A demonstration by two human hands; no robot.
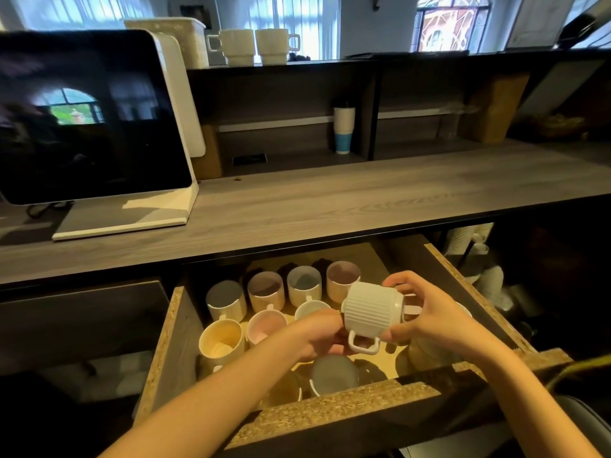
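Gripping from underneath with the left hand [317, 335], fingers curled beside the handle, and wrapping the right hand [429, 312] round the mouth end, both closing on a white ribbed ceramic mug [373, 309]. Holding it tipped on its side, mouth toward the right palm and squared loop handle pointing down, in the air above the right half of an open chipboard drawer [347, 411], touching none of the crockery below. Apparently turning it between the palms, either checking it or readying it for a spot in the drawer; not possible to tell which.

Doing this well probably meaning:
- Pressing fingertips into the vertical ribs, where the glazed wall offers some bite, rather than hanging the weight from the thin handle.
- Righting it fully before lowering.
- Aiming for the bare patch of board under the hands.
- Steering the handle clear of neighbouring rims to avoid a chip.

Hovering over rows of smooth cylindrical mugs with pastel insides [228, 338], glossy and hard. Working beneath a grey wood-grain surface [330, 200], matt and flat, carrying a dark glassy screen on a white stand [82, 110]. Facing, further back, a stack of white paper cups with a blue band [344, 130] and two cream stackable mugs [254, 46] on the top shelf.
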